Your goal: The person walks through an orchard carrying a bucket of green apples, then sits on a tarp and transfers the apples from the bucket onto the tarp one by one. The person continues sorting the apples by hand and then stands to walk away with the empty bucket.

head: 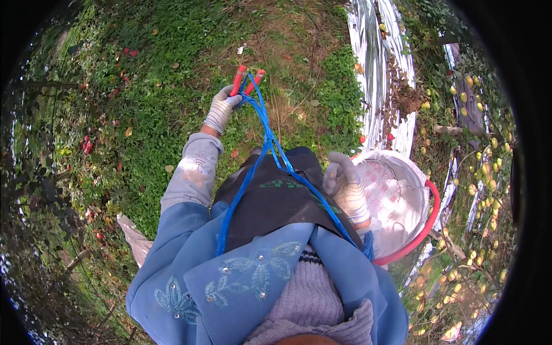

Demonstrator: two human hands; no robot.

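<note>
My left hand (223, 107), in a striped knit glove, is stretched out ahead of me. It grips blue plastic twine (263, 113) and a pair of red handles (238, 81) that stick out past the fingers; what they belong to is hidden. The twine runs back in two strands across a black apron (267, 198) on my front. My right hand (347, 185), gloved alike, is loosely curled with nothing visible in it. It hovers at the near side of a basket (388, 198) lined with pale, red-printed material. A red curved handle (431, 215) arches along the basket's right side.
Silvery reflective film (379, 86) stretches over the ground at the right. Branches with several yellow-green fruits (487, 172) hang beyond it. Red fruits (87, 144) show among the leaves at the left. Grass and low weeds (172, 73) cover the ground ahead.
</note>
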